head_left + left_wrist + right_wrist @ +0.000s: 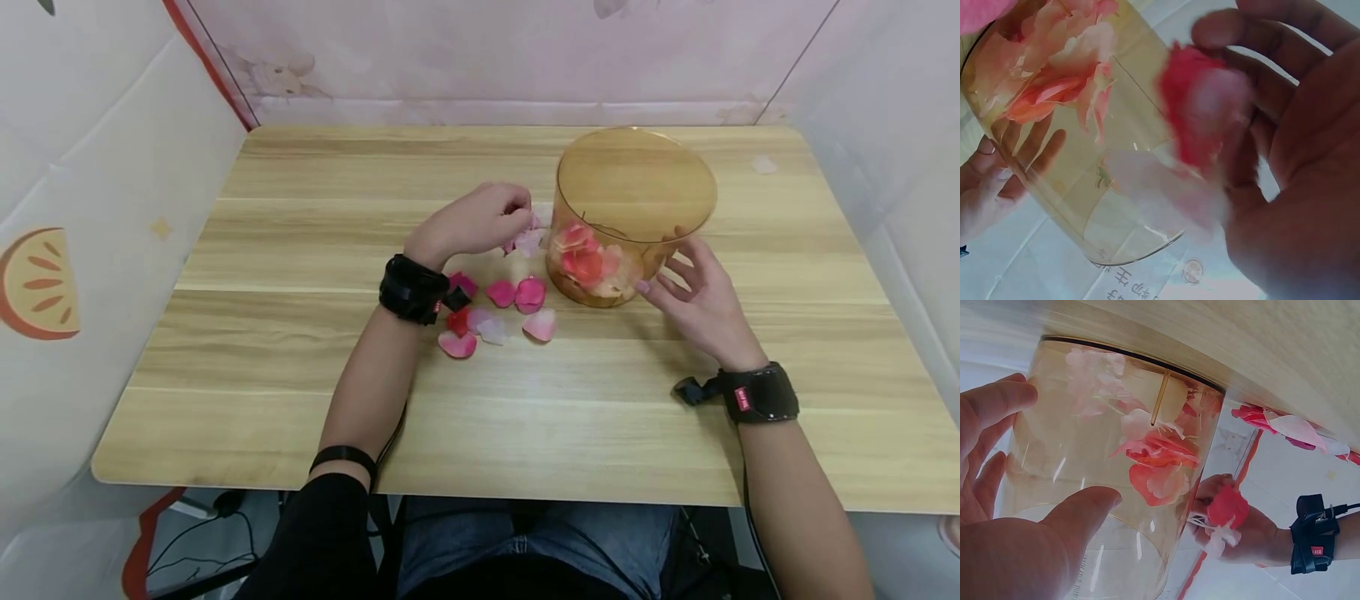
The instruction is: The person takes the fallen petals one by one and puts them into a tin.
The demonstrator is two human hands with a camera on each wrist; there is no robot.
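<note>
An amber see-through round container [637,196] stands on the wooden table [285,375], with pink and red petals [588,262] in its bottom. My left hand [523,218] hovers just left of the container and pinches a few red and pale pink petals [1204,112]. My right hand [663,265] rests against the container's right side, thumb [1079,509] and spread fingers [994,403] touching the wall [1122,481]. Several loose petals [502,310] lie on the table below my left hand.
Pale patterned walls close in the table at the left, back and right. One small pale petal [763,165] lies at the far right. Bare wood stretches left of and in front of the petals.
</note>
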